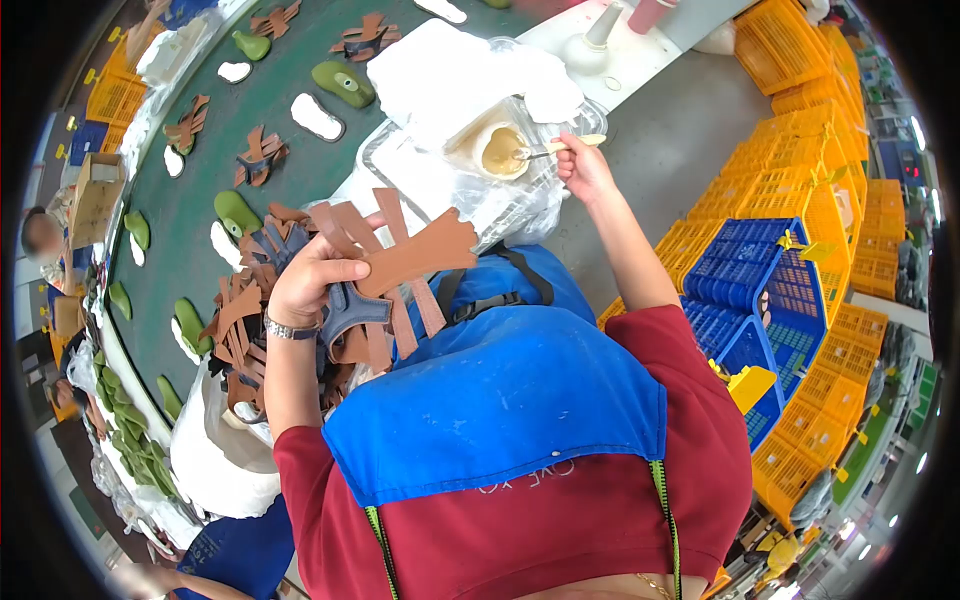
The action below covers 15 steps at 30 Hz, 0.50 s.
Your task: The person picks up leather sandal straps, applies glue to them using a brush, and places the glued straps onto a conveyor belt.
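Note:
A brown strappy sandal upper [425, 250] is in my left hand [318, 275], gripped between thumb and fingers above the worktop's near edge. Some of its straps hang down beside a dark blue piece. My right hand [585, 170] is closed around the pale handle of a brush [592, 141]. The brush tip reaches into a cup [487, 172] of yellowish glue, wrapped in plastic. Below my left wrist lies a heap of brown and dark blue uppers [238, 320].
On the green worktop [178, 245] lie green soles [343, 84], white insole pieces [317, 117] and more uppers [262, 155]. A white bottle [590, 50] stands beyond the cup. Orange crates [780, 170] and blue crates [745, 270] are stacked at the right. Another person [45, 240] is at far left.

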Motion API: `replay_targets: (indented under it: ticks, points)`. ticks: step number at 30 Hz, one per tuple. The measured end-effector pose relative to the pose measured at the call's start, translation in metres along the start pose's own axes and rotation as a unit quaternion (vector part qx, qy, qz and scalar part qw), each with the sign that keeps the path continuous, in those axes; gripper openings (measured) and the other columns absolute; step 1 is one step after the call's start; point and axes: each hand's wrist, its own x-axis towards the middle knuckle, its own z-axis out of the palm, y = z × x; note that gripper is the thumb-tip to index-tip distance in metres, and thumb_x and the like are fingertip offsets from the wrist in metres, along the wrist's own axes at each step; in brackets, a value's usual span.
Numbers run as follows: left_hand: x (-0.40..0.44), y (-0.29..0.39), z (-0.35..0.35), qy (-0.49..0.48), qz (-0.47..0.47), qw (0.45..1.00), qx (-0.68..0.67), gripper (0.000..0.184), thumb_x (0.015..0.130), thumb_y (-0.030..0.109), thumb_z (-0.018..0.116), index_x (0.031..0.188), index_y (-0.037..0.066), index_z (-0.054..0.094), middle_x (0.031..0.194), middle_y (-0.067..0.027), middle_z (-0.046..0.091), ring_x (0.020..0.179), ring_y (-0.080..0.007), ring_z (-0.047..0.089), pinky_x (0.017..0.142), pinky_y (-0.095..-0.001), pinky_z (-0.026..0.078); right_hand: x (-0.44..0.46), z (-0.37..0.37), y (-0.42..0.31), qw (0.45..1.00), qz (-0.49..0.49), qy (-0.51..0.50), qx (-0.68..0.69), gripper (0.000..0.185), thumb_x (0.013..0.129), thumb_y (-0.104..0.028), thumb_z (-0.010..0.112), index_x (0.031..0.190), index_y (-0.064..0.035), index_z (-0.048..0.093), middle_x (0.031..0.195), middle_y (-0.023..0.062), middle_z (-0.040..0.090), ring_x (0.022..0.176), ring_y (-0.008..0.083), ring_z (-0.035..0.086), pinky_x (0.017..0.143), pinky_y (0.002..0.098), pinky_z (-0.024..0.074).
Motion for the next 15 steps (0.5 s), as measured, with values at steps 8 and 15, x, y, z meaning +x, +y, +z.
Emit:
replay_targets:
  ticks: [8, 15]
  points:
    - [-0.001, 0.014, 0.016, -0.011, -0.005, 0.999, 0.032, 0.06, 0.064, 0.005, 0.064, 0.12, 0.0, 0.044, 0.089, -0.0051, 0.058, 0.081, -0.0118, 0.052, 0.076, -0.024, 0.038, -0.027, 0.02, -0.006, 0.964, 0.11, -0.233, 0.061, 0.021, 0.086, -0.022, 0.049, 0.088, -0.002, 0.055, 0.053, -0.0036, 0.043, 0.042, 0.0049, 0.031, 0.039, 0.0179, 0.0254]
    - [0.008, 0.018, 0.02, -0.106, -0.007, 0.99, 0.093, 0.055, 0.071, 0.004, 0.057, 0.123, 0.003, 0.041, 0.106, -0.0088, 0.055, 0.093, -0.0148, 0.052, 0.083, -0.0278, 0.04, -0.106, 0.125, -0.07, 0.926, -0.131, -0.329, -0.135, 0.023, 0.086, -0.022, 0.05, 0.087, -0.0009, 0.059, 0.059, -0.0015, 0.05, 0.048, 0.0038, 0.038, 0.044, 0.0164, 0.0301]
